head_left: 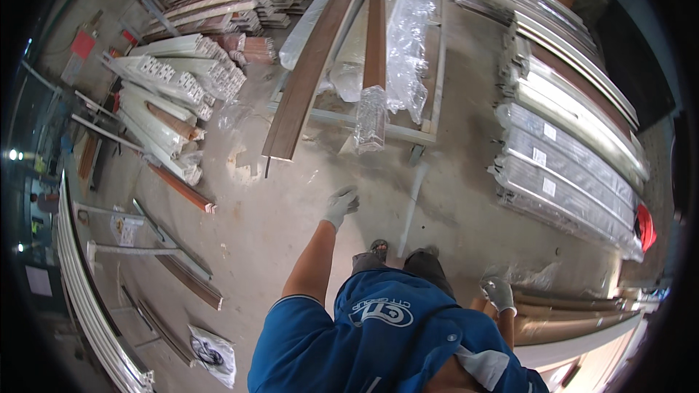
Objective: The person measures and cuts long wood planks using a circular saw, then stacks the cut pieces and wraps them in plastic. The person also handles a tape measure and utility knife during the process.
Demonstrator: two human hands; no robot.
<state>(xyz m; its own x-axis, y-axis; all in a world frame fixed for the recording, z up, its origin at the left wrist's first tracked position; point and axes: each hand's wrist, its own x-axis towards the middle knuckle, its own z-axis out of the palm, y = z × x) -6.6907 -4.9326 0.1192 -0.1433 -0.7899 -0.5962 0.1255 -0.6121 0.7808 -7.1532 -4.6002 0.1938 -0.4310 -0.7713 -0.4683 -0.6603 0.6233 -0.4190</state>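
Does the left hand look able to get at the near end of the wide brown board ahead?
Likely yes, perhaps with a step forward: the left hand seems to hold nothing, and only floor shows between it and the near end of the wide brown board.

Wrapped brn profile [375, 47] cut off @ top edge.

Head cam, L of pair: wide fisheye at wearer's head ht., aimed steeply down & fwd. Nearest, btm. ctr.: shirt [306, 346], seen from above; L fingers [351, 202] approx. mid-dist., over floor [466, 175]; far end, top: plank [313, 65], foreshortened, running away from lens. Edges bow twd. rim; dark vignette at sides.
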